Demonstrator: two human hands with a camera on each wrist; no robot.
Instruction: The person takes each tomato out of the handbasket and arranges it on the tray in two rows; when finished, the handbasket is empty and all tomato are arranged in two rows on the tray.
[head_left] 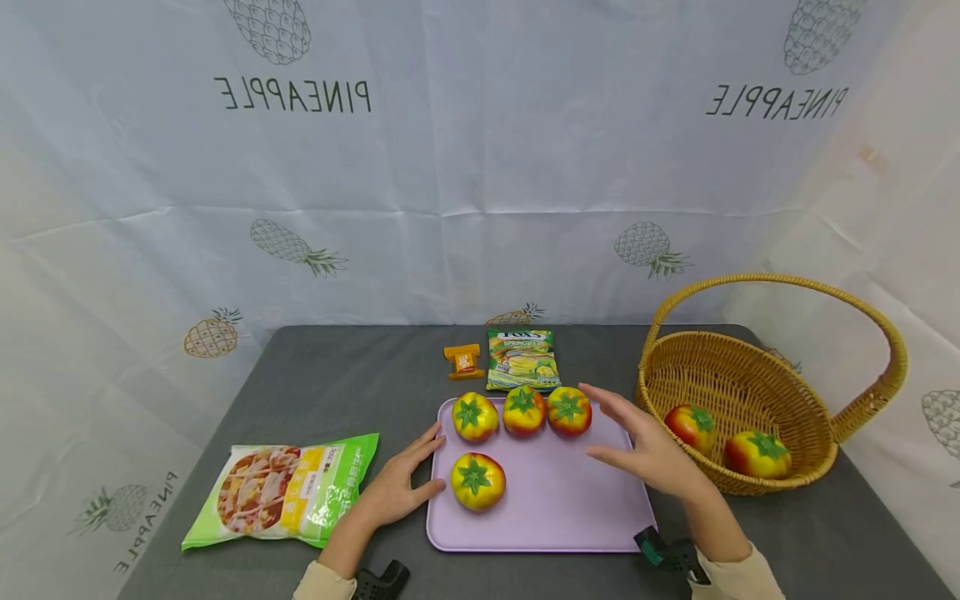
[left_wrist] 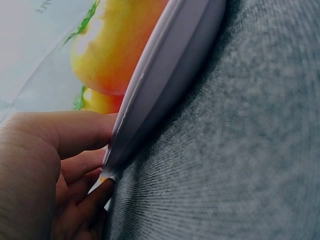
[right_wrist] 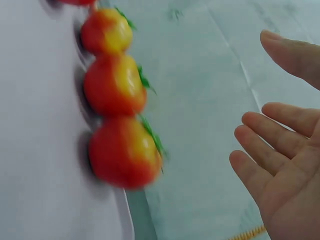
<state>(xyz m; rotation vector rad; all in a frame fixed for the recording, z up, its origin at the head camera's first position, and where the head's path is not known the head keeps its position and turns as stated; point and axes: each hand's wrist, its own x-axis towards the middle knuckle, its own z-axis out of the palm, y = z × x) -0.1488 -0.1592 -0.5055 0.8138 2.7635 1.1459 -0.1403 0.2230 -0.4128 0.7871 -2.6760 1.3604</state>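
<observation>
On a light purple tray sit several red-and-yellow persimmon-like fruits with green leafy tops. Three of them stand in a row along the far edge, the rightmost fruit closest to my right hand. A single fruit lies nearer the front left. My right hand hovers over the tray's right side, fingers and thumb spread, with nothing in it; the right wrist view shows its bare palm. My left hand rests its fingertips against the tray's left rim, thumb and fingers apart.
A wicker basket with a tall handle stands on the right, holding two similar fruits. A green-and-white food bag lies at the left. Behind the tray are a green candy bag and a small orange packet. A printed curtain hangs behind the table.
</observation>
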